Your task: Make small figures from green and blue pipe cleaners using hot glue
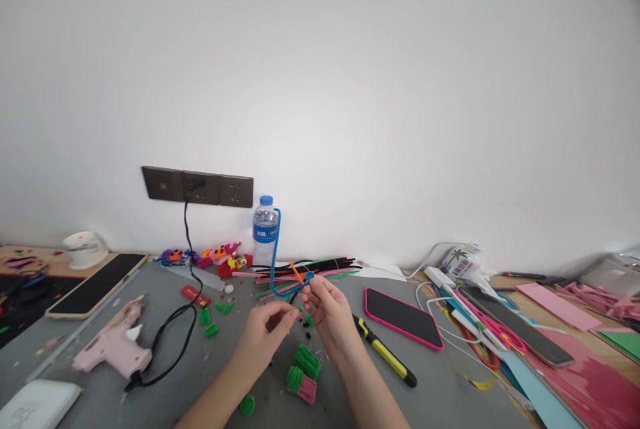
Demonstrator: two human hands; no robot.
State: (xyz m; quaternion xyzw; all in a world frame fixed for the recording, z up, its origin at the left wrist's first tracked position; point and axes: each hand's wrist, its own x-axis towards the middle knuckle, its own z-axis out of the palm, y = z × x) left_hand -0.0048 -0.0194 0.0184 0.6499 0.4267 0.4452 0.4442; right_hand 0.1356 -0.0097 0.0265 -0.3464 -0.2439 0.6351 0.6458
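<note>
A blue pipe cleaner point(274, 262) bends up beside the water bottle and ends in a small coil at my right fingertips. My right hand point(327, 312) pinches that coiled end between thumb and forefinger. Just left of it, my left hand point(270, 329) has its thumb and fingertips drawn together; whether anything is between them is too small to tell. Behind the hands lies a bundle of pipe cleaners point(345, 274) in black, pink, green and orange. Below and between my wrists sit green coiled pieces point(307, 361), one with a pink part point(306, 389).
A pink glue gun point(117, 345) with a black cord lies left, near a phone point(97, 285). At right are a yellow-black utility knife point(387, 352), a pink-cased phone point(404, 317), cables and pink scissors point(493, 329). The water bottle point(264, 232) stands by the wall.
</note>
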